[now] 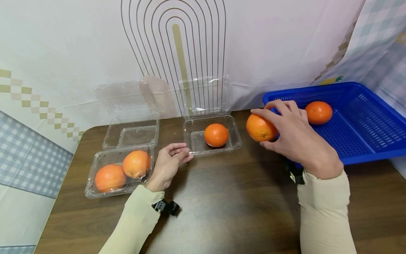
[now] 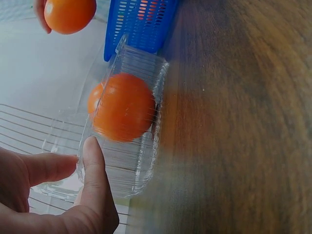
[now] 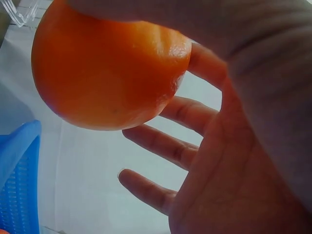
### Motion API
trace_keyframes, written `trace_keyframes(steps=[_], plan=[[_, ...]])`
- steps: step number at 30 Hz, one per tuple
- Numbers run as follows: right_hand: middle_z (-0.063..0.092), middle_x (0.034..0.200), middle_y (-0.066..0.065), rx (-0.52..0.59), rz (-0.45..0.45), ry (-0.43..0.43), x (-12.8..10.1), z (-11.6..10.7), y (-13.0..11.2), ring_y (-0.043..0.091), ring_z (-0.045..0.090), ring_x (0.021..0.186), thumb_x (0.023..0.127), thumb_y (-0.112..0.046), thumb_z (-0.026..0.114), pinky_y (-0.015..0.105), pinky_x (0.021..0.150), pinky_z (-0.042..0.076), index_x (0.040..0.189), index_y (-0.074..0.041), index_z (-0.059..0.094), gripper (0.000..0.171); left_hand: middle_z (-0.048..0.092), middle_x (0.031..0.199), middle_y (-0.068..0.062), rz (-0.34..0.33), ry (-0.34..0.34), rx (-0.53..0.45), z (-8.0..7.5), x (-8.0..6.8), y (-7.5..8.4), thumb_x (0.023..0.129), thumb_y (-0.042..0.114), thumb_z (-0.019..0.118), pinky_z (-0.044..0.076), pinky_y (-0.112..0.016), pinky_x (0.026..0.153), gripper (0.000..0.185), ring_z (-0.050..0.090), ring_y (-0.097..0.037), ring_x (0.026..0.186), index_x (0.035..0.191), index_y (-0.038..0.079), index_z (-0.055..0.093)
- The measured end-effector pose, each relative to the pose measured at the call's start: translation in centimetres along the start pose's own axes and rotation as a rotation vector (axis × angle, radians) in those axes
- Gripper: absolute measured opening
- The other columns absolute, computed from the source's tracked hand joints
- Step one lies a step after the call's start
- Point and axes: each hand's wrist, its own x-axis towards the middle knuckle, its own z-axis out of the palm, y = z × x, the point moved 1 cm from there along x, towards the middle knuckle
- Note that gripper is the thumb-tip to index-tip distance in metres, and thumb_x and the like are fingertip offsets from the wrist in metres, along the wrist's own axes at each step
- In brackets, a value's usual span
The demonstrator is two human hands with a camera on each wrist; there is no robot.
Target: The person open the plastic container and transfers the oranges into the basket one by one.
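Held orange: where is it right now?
In the head view the orange is in the right hand, above the table between the open box and the blue basket.

The orange (image 1: 260, 128), round and glossy, hangs in the air between the blue basket (image 1: 374, 141) and the open clear box (image 1: 212, 135), pinched at its top and side. That box sits on the table, lid upright, one orange (image 1: 216, 134) inside.
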Motion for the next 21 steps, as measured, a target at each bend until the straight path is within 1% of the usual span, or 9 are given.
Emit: trace_keyframes(steps=[5,10,15,21], plan=[[0.047,0.139,0.017,-0.004,0.001,0.008,-0.2,-0.1,0.3,0.043,0.035,0.125,0.075,-0.020,0.092,0.057,0.087,0.036,0.144,-0.020,0.057,0.078,0.060,0.108,-0.018,-0.003,0.000,0.003,-0.1,0.1,-0.1,0.099,-0.008,0.056,0.066,-0.026,0.089,0.033,0.070,-0.012,0.086,0.131,-0.014,0.052],[0.047,0.136,0.016,-0.005,0.023,-0.001,-0.3,-0.3,0.6,0.043,0.035,0.123,0.075,-0.020,0.092,0.055,0.085,0.035,0.144,-0.020,0.056,0.078,0.060,0.110,-0.019,-0.011,0.000,0.006,-0.1,0.0,0.0,0.100,-0.007,0.056,0.066,-0.028,0.091,0.033,0.070,-0.012,0.086,0.132,-0.013,0.052],[0.046,0.137,0.018,-0.003,0.037,-0.009,-0.5,-0.6,0.9,0.044,0.034,0.123,0.075,-0.020,0.092,0.055,0.084,0.035,0.145,-0.019,0.055,0.079,0.060,0.111,-0.019,-0.011,-0.001,0.001,-0.1,0.0,0.1,0.100,-0.007,0.056,0.066,-0.028,0.091,0.034,0.070,-0.012,0.085,0.133,-0.013,0.051],[0.047,0.136,0.019,-0.002,0.041,-0.008,-0.5,-0.7,1.3,0.045,0.034,0.124,0.075,-0.019,0.091,0.056,0.086,0.035,0.145,-0.018,0.055,0.078,0.060,0.106,-0.016,-0.007,0.000,-0.003,-0.1,0.1,0.0,0.099,-0.008,0.056,0.066,-0.026,0.089,0.034,0.071,-0.012,0.085,0.132,-0.014,0.051]])
